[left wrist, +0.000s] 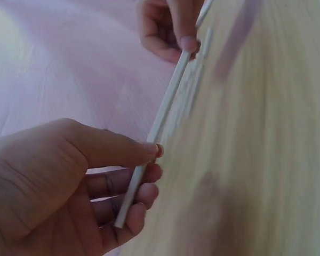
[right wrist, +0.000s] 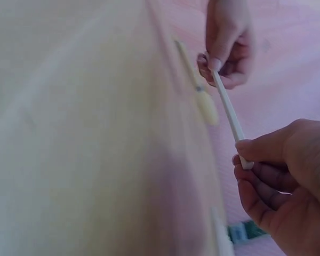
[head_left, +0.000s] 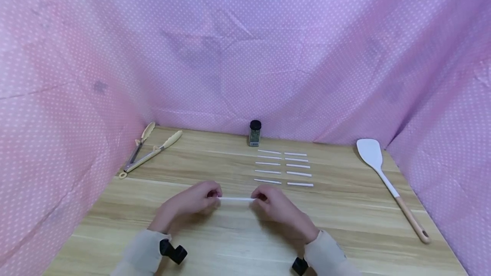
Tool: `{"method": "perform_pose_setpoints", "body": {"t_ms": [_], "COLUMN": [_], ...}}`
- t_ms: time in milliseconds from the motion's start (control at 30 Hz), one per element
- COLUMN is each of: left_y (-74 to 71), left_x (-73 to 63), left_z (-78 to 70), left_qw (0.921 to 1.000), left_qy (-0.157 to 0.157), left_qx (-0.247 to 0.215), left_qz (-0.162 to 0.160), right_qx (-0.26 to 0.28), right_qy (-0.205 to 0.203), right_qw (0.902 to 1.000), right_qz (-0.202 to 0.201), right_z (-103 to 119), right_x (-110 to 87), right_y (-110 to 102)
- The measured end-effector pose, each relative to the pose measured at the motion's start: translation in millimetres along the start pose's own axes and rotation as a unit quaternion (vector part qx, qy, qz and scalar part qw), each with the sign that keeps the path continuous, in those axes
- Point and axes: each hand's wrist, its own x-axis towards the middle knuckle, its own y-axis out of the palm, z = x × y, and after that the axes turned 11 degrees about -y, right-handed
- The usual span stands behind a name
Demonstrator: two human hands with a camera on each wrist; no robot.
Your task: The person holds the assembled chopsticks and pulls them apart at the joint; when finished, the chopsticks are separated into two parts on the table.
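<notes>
A slim, straight white stick (head_left: 235, 199) with squared sides spans between both hands, above the wooden table. Near one end, the left hand (head_left: 197, 197) pinches it between thumb and fingers; in the left wrist view the end of the stick (left wrist: 129, 205) pokes out below the thumb. The right hand (head_left: 274, 203) pinches the other end, and a blunt tip of the stick (right wrist: 246, 164) shows just past its thumb in the right wrist view. Beyond the right hand lie several shorter-looking white sticks (head_left: 299, 173) in two columns, thinner ones on the left, thicker on the right.
Behind the sticks stands a small black-capped spice jar (head_left: 255, 133). Cream-tipped tongs (head_left: 147, 156) lie spread at the back left. A white spatula (head_left: 383, 176) with a wooden handle lies along the right side. Pink dotted cloth (head_left: 238, 54) surrounds the table (head_left: 230, 242).
</notes>
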Motion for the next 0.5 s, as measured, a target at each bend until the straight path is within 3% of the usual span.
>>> {"method": "perform_pose_setpoints", "body": {"t_ms": [167,367,500], "left_y": [-1.8,0.0,1.0], "left_x": [10.7,26.1,34.9], "left_z": [-22.4,-48.1,-61.0], "left_qw": [0.9996,0.993,0.9915], "left_qy": [0.009,0.065,0.074], "left_qx": [0.01,0.06,0.071], "left_qz": [-0.023,-0.079,-0.08], "right_qx": [-0.018,-0.027,-0.043], "right_qy": [-0.01,-0.051,-0.06], "right_qw": [0.9995,0.9978,0.9964], "right_qz": [-0.022,-0.034,-0.041], "right_z": [-2,-2,-1], "right_x": [2.2,5.3,7.1], "right_y": [-21,-34,-35]}}
